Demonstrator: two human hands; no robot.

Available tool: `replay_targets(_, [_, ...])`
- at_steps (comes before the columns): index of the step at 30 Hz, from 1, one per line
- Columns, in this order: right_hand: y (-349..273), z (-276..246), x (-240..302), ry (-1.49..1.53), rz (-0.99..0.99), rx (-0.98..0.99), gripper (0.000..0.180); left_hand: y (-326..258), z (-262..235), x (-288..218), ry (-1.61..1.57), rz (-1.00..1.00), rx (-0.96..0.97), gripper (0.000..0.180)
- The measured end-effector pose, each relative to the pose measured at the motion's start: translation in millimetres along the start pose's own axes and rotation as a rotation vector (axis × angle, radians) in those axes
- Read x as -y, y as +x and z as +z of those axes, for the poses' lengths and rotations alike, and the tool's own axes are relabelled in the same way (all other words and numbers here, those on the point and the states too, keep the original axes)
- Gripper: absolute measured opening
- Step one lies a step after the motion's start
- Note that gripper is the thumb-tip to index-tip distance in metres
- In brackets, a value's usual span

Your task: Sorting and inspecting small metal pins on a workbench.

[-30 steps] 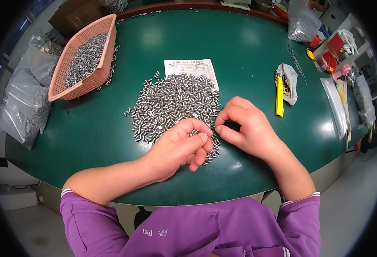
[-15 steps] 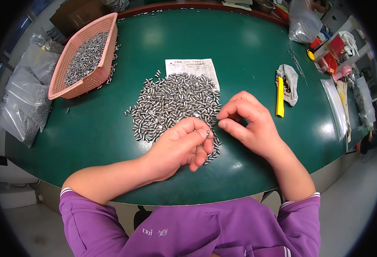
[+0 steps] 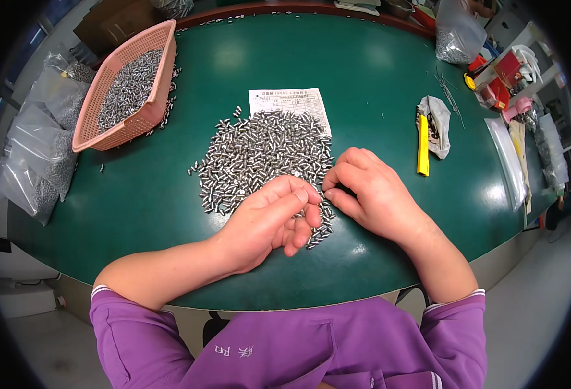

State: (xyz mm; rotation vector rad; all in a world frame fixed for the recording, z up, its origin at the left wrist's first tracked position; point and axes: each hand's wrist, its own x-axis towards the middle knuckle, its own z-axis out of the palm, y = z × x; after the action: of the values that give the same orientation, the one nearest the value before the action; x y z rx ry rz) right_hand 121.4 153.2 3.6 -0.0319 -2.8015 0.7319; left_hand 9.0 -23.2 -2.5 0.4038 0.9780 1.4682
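A heap of small shiny metal pins (image 3: pixel 259 152) with pointed ends lies on the green table. Over the heap's near edge, my left hand (image 3: pixel 274 217) has its palm partly turned up, thumb against the curled index finger. Whatever sits in that grip is too small or hidden to make out. Beside the heap's right edge, my right hand (image 3: pixel 366 188) is closed, thumb and fingertips pinched together close to the pins. Its fingers hide whether a pin is between them. A narrow gap separates the two hands. Under the heap's far side is a printed paper slip (image 3: pixel 311 107).
At the left stand a pink plastic basket (image 3: pixel 81 133) of similar pins and filled clear bags (image 3: pixel 36 165). To the right are a yellow cutter knife (image 3: pixel 423 146), a crumpled pale bag (image 3: pixel 439 129) and thin wires (image 3: pixel 451 97). Another clear bag (image 3: pixel 457 35) stands far right.
My right hand has shifted slightly left, and its fingertips have come together by the heap. The metal pin seen at my left thumb tip no longer shows.
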Motion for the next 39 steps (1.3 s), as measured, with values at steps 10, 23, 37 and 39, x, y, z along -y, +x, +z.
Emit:
replay_targets(10, [-0.1,-3.0,0.3,-0.001,-0.053,0.010,0.014,1.2,-0.6,0.8,0.005,0.004,0.000,0.017])
replay_targets(23, [2.8,-0.4,8.0,0.276,-0.169,-0.140,0.009,0.2,0.3,3.8,0.084,-0.012,-0.008,0.017])
replay_targets(37, [1.4,-2.5,-4.4,0.034,-0.009,-0.123,0.015,-0.3,1.6,1.2,0.027,-0.012,0.028,0.019])
replay_targets(39, [1.6,-0.9,-3.1,0.013,-0.003,-0.118,0.015,-0.5,1.7,1.3,0.031,-0.007,0.024,0.020])
